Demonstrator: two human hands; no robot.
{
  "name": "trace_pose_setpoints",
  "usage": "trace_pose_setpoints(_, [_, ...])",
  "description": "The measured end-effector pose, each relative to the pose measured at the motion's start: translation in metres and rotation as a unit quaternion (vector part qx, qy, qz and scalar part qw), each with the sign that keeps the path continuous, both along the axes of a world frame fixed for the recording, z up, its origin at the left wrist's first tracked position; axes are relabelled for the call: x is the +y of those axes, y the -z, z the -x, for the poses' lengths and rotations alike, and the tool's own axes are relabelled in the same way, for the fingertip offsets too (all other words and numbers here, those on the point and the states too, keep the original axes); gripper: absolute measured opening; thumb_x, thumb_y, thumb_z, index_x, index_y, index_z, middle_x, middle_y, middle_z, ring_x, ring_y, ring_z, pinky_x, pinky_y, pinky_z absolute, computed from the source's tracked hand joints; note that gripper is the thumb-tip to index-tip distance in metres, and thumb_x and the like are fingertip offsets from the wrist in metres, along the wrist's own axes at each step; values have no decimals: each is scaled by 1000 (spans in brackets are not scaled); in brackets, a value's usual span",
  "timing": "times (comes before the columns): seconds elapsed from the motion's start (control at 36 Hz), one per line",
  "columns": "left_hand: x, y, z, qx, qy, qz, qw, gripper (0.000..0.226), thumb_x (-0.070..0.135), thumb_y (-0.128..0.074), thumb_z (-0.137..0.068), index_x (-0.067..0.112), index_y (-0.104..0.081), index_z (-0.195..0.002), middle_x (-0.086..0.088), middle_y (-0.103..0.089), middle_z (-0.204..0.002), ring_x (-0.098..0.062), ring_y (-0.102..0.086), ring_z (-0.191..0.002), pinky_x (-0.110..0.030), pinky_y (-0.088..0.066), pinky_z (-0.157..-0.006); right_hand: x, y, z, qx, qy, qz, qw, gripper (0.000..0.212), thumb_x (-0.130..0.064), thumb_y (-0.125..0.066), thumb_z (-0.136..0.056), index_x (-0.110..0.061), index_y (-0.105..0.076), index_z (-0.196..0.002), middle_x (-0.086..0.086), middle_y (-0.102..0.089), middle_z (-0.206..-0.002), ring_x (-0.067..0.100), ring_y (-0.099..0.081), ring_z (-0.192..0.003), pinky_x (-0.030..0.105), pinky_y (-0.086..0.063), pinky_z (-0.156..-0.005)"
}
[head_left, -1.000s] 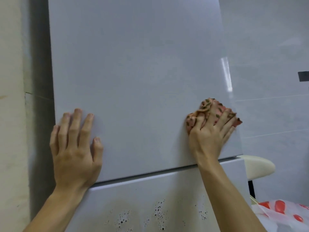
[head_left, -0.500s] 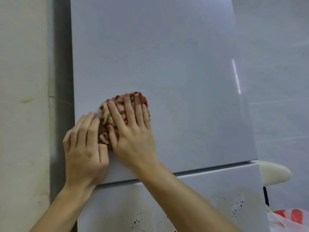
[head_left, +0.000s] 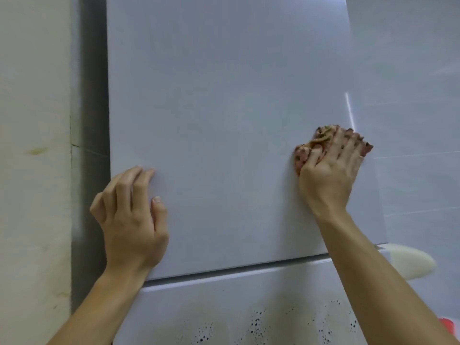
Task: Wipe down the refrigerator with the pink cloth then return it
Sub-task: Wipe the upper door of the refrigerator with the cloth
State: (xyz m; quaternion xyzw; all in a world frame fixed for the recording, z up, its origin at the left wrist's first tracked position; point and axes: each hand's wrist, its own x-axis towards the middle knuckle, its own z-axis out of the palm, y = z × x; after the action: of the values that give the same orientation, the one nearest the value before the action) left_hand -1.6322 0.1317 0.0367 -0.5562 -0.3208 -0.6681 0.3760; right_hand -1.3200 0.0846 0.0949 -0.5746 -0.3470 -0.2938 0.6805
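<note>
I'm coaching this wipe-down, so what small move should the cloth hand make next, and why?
Probably drop slightly and sweep left. The right hand presses the bunched pink cloth at the upper door's right edge, so no door surface remains further right, while the stretch toward the left hand, braced near the left edge, is unobstructed.

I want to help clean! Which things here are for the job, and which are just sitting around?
For the job: refrigerator, pink cloth, right hand holding it, left hand on the door.
Just there: cream rounded object, red item, tiled wall.
</note>
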Motion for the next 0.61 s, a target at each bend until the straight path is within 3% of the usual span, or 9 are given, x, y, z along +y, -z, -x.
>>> trace_pose_setpoints(0.08, [-2, 0, 0, -4, 6, 0, 1000, 46, 17, -48, -93, 8, -61, -137, -12, -57, -143, -31, -46, -135, -46, -26, -110, 3, -11, 19, 22, 11, 6, 1000, 72, -41, -20, -103, -12, -7, -168, 20, 1, -174, 34, 7, -161, 47, 8, -130])
trace_pose_setpoints(0.19, [-5, -1, 1, -2, 20, 2, 1000, 47, 15, -46, -92, 9, -63, -136, -10, -58, -142, -29, -47, -134, -45, -27, -109, 9, -28, 47, -28, 22, 13, 999, 75, -45, -17, -101, -12, -9, -167, 22, 0, -173, 37, 7, -161, 50, 6, -131])
trace_pose_setpoints(0.31, [-7, -2, 5, 6, 34, 5, 999, 46, 10, -46, -92, 8, -63, -135, -10, -59, -141, -28, -47, -133, -42, -29, -110, 17, -43, 85, -98, 35, -7, 995, 78, -47, -16, -97, -9, -24, -165, 28, -13, -170, 44, -5, -160, 53, -1, -130])
trace_pose_setpoints(0.39, [-7, -3, 13, 27, 41, 8, 999, 46, 7, -46, -92, 6, -61, -136, -11, -59, -141, -28, -48, -132, -43, -32, -110, 25, -44, 126, -160, 23, -39, 986, 74, -43, -31, -96, -8, -38, -160, 30, -27, -165, 47, -18, -157, 57, -12, -129])
trace_pose_setpoints(0.53, [-2, -6, 33, 28, 57, -5, 998, 50, -3, -43, -90, -3, -56, -138, -21, -56, -143, -38, -48, -134, -34, -29, -119, 37, -15, 217, -323, -39, -43, 944, 70, -39, -37, -97, -11, -37, -161, 24, -25, -168, 41, -14, -159, 54, -11, -129])
trace_pose_setpoints(0.61, [-3, -2, 56, -9, 44, -5, 999, 52, -4, -44, -87, -7, -54, -138, -26, -53, -144, -41, -45, -135, -38, -29, -118, 40, 13, 259, -414, -43, 12, 909, 67, -40, -31, -104, -14, -24, -166, 19, -16, -172, 34, -7, -162, 49, -3, -131])
